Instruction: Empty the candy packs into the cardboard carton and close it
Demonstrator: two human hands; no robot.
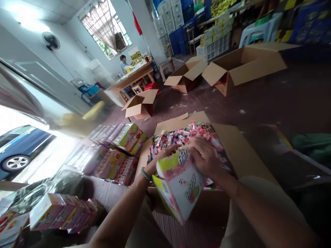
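A white, green and pink printed candy box (184, 187) is tilted between my two hands, above the near edge of a large open carton (234, 143). My left hand (164, 156), with a beaded bracelet at the wrist, lies along the box's far left edge, its fingers partly hidden behind the box. My right hand (205, 156) is closed over the box's upper right edge, the fingers bent toward its far side. Small wrapped candy packets (181, 136) in red, pink and purple heap up inside the carton, just beyond my hands. The box's far opening is not visible.
Wrapped stacks of printed boxes (111, 162) stand left of the carton, with more small boxes (62, 210) at lower left. Open cartons (141, 106) sit on the floor ahead, another (256, 69) farther right. A person (124, 62) sits at a far table (134, 75).
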